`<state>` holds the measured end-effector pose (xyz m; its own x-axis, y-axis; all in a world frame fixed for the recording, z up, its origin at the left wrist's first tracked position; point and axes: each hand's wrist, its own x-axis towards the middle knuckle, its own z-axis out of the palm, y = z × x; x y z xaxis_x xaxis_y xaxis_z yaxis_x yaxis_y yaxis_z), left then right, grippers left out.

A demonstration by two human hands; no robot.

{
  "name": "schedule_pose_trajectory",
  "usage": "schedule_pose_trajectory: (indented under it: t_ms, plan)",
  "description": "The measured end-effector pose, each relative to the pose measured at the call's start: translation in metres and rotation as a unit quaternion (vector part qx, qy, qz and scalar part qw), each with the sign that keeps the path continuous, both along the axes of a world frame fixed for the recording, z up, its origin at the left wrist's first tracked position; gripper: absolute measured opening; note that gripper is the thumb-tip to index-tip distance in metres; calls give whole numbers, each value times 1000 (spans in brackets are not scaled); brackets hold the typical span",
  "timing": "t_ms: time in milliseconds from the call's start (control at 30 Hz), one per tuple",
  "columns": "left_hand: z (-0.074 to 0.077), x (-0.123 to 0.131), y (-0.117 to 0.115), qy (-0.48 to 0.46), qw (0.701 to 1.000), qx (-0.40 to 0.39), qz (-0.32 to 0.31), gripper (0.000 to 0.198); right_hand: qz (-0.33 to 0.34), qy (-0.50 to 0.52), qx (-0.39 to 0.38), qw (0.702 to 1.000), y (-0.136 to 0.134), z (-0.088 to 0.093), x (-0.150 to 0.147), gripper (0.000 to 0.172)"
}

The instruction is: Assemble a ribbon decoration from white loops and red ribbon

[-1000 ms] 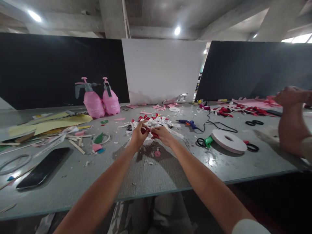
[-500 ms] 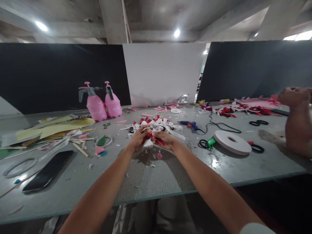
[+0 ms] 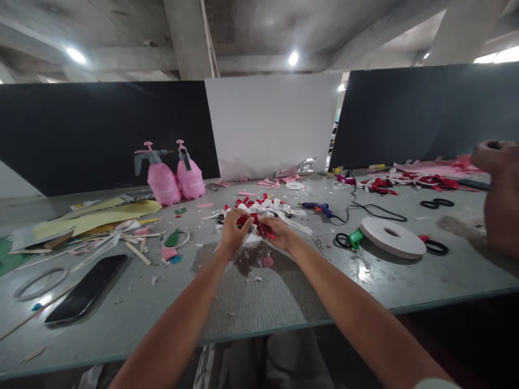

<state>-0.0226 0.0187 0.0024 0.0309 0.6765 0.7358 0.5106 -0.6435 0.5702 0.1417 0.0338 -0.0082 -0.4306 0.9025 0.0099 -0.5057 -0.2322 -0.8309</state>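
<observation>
My left hand (image 3: 235, 229) and my right hand (image 3: 276, 229) meet over the middle of the table. Between them is a red ribbon (image 3: 253, 217), pinched by the fingers of both hands. A red tail hangs below the right fingers. Just beyond my hands lies a pile of red and white ribbon bows (image 3: 261, 203), partly covered by my fingers. A glue gun (image 3: 318, 206) rests to the right of the pile. Nearer on that side, a white ribbon roll (image 3: 392, 236) leans beside a green piece (image 3: 356, 238) and a black ring (image 3: 343, 240).
Two pink spray bottles (image 3: 163, 182) stand at the back left. Yellow sheets (image 3: 97, 216), sticks and scraps cover the left side, with a black phone (image 3: 87, 289) nearer. At the right edge shows another person's arm (image 3: 503, 200). More red ribbons (image 3: 425, 182) lie at the back right.
My hands have shifted slightly; the left fingers are now spread further along the red ribbon, which lies more stretched between both hands. The whole view has moved slightly. The other person's hand has moved a little.
</observation>
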Motion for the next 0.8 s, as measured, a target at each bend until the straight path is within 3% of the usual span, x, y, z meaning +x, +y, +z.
schedule_pose_trajectory:
  t_ms: [267, 500, 700, 800]
  plan:
    - [-8, -4, 15, -13, 1000, -23, 9, 8, -22, -12, -20, 999, 4, -2, -1, 9]
    - [-11, 1, 16, -96, 994, -61, 2, 10, -73, -17, -8, 997, 4, 2, -4, 26]
    - [-13, 2, 14, -8, 999, -21, 26, 8, -98, 2, -18, 995, 4, 1, -9, 30]
    - [-13, 2, 12, 6, 1000, -24, 17, 9, -79, 4, -17, 997, 2, 2, -9, 32]
